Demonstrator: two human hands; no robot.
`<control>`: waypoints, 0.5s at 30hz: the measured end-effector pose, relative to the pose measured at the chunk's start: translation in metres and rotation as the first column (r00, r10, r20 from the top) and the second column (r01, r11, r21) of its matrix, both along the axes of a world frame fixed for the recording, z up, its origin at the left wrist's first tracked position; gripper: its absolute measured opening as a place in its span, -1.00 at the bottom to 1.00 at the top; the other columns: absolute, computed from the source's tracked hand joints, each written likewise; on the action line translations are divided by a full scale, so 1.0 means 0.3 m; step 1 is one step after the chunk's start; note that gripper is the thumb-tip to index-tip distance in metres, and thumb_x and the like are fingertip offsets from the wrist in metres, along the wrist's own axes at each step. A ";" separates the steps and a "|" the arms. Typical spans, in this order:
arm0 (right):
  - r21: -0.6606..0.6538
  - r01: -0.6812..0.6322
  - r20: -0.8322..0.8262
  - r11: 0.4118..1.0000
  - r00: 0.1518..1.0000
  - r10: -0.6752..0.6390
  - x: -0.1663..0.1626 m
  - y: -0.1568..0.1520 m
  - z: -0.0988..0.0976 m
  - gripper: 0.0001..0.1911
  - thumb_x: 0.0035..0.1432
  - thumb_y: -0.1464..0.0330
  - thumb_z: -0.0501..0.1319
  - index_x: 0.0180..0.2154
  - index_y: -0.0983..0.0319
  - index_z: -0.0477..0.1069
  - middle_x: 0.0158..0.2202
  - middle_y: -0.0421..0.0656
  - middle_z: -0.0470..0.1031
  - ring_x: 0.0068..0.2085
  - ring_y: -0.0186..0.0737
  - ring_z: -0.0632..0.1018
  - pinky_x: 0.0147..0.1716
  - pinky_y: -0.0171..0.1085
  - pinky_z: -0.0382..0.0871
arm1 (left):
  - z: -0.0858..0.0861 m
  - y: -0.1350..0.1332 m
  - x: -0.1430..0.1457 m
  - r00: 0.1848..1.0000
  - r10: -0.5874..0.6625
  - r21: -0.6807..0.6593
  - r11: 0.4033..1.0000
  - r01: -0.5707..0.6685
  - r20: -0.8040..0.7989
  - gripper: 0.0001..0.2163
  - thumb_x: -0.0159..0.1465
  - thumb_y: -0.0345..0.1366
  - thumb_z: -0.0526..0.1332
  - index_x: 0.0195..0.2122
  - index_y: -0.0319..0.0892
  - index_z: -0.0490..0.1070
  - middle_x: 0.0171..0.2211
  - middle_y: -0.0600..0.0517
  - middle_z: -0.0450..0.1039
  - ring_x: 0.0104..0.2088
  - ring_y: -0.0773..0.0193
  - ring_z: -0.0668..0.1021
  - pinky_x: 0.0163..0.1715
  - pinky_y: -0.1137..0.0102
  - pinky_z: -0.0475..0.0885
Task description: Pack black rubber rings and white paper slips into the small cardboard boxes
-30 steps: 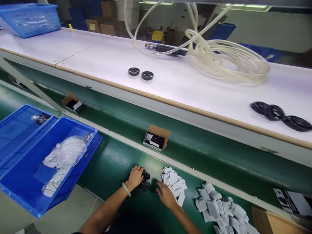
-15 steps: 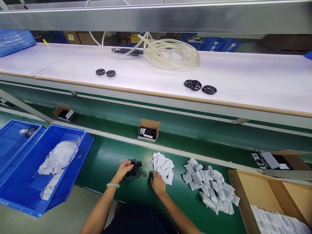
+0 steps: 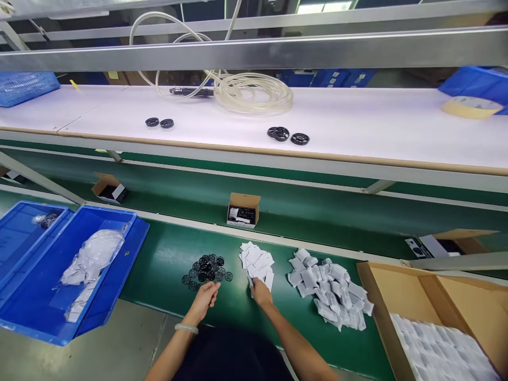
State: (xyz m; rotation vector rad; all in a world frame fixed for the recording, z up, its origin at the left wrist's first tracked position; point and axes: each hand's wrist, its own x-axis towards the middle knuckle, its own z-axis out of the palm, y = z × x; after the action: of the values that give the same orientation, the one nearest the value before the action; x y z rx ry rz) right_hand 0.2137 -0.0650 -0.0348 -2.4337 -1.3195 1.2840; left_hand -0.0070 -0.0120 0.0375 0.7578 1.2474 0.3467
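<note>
My left hand (image 3: 205, 299) is closed, fingertips pinched together, just in front of a pile of small black spoked rings (image 3: 207, 269) on the green bench. Whatever it holds, if anything, is hidden by the fingers. A pale bracelet circles that wrist. My right hand (image 3: 261, 292) is at the near end of a pile of flat white cards (image 3: 256, 258), its thumb and fingers closed on a white card at the edge. Right of it lies a heap of crumpled white packets (image 3: 327, 286).
Blue bins (image 3: 137, 233) with plastic-bagged white pieces stand at left. A cardboard box (image 3: 375, 312) of white packets is at right. A small open carton (image 3: 242, 217) sits behind the piles. Above, a white shelf (image 3: 222, 124) carries black rings (image 3: 299, 138) and coiled hose (image 3: 257, 92).
My left hand has come away from the black rings, toward me. My right hand has moved onto the near edge of the white cards. The camera view has shifted slightly.
</note>
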 end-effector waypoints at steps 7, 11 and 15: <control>0.118 0.083 -0.396 0.990 0.918 -0.030 -0.115 -0.074 0.094 -0.65 0.30 0.26 -0.09 -0.32 0.25 0.41 -0.43 -0.18 0.54 -0.41 -0.27 0.55 -0.41 -0.32 0.42 | -0.066 -0.084 0.122 0.940 -0.341 0.034 0.939 0.342 -0.030 -0.49 -0.12 0.12 0.35 -0.38 -0.22 0.32 -0.57 0.20 0.19 -0.64 0.51 0.11 -0.65 0.49 -0.06; 0.164 0.129 -0.216 0.978 0.972 -0.092 0.048 -0.110 0.122 -0.73 0.26 0.32 0.00 -0.33 0.26 0.42 -0.35 -0.09 0.54 -0.28 -0.16 0.55 -0.21 -0.22 0.41 | -0.053 -0.101 0.139 0.929 -0.369 0.046 0.929 0.368 0.018 -0.56 -0.08 0.06 0.31 -0.41 -0.22 0.30 -0.58 0.19 0.23 -0.65 0.51 0.10 -0.65 0.49 -0.02; 0.175 0.236 0.156 0.956 0.952 -0.263 0.333 -0.131 0.120 -0.71 0.16 0.46 0.05 -0.08 0.35 0.38 0.01 0.20 0.39 0.08 0.15 0.39 0.06 -0.02 0.22 | -0.025 -0.106 0.114 0.935 -0.353 0.053 0.935 0.351 0.041 -0.62 -0.06 -0.11 0.28 -0.29 -0.25 0.32 -0.43 0.06 0.44 -0.64 0.51 0.15 -0.66 0.50 0.02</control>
State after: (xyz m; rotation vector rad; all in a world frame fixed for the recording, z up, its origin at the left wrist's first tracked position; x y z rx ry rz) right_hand 0.3137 -0.1042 0.0011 -2.5508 -1.0544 0.8881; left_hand 0.0274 -0.0438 0.0301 0.9875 1.0337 0.0993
